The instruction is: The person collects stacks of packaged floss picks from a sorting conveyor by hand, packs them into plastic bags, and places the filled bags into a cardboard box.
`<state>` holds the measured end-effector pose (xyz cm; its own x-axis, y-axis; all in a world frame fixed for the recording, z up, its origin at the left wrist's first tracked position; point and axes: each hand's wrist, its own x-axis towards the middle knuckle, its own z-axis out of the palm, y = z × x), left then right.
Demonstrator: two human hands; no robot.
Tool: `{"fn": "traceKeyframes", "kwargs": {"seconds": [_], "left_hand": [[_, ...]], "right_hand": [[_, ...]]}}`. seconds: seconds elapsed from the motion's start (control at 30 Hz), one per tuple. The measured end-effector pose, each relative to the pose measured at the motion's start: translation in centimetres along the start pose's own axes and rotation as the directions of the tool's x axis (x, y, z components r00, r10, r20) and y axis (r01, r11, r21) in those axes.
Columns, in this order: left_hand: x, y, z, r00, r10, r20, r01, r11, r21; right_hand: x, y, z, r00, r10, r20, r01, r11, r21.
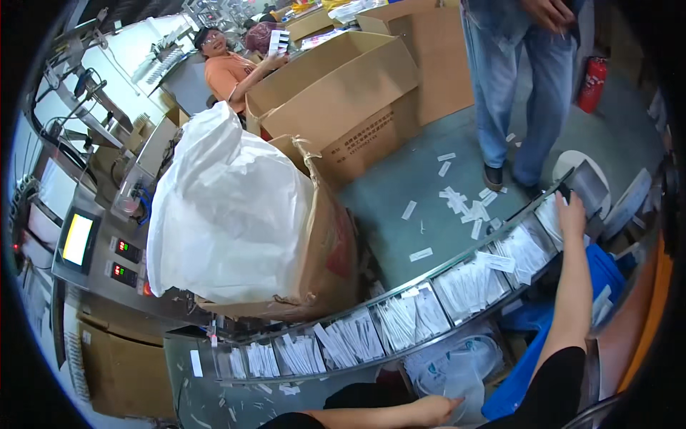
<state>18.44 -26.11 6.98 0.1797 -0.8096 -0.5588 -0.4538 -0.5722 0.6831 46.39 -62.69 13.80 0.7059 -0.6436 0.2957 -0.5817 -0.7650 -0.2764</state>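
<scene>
White slips (554,218) under right hand (572,214); left hand (436,410), loosely open, touches clear bag (464,372).

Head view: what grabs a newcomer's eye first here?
The big white plastic bag bulging out of a cardboard box left of centre dominates. In front of it a curved metal tray of compartments packed with white slips runs from lower left to upper right, where the right hand reaches its far end. The left hand rests on a clear plastic bag at the bottom, and white slips litter the grey floor beyond the tray.
</scene>
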Motion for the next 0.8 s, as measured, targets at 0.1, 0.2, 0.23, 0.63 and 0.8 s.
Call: {"fn": "traceKeyframes", "kwargs": {"seconds": [0.1, 0.2, 0.23, 0.63, 0.8], "left_hand": [[0.1, -1.5, 1.8, 0.976, -0.047, -0.214, 0.0, 0.977, -0.214], [0.5, -1.9, 1.4, 0.985, -0.075, -0.155, 0.02, 0.944, -0.331], [0.5, -1.8, 1.2, 0.989, -0.081, -0.123, 0.027, 0.921, -0.388], [-1.5, 1.2, -2.8, 0.975, 0.143, -0.169, -0.189, 0.937, -0.293], [-0.7, 0.4, -1.6, 0.987, 0.146, -0.06, -0.156, 0.963, -0.219]], "right_hand": [[2.7, -0.3, 1.2, 0.966, 0.009, 0.26, -0.007, 1.0, -0.011], [3.6, 1.2, 3.4, 0.941, 0.036, 0.337, -0.118, 0.967, 0.225], [3.7, 1.3, 3.7, 0.907, 0.026, 0.42, -0.147, 0.955, 0.258], [1.1, -0.3, 1.5, 0.761, -0.262, 0.593, 0.135, 0.959, 0.25], [1.0, -0.2, -0.6, 0.758, -0.317, 0.569, 0.024, 0.887, 0.462]]}}
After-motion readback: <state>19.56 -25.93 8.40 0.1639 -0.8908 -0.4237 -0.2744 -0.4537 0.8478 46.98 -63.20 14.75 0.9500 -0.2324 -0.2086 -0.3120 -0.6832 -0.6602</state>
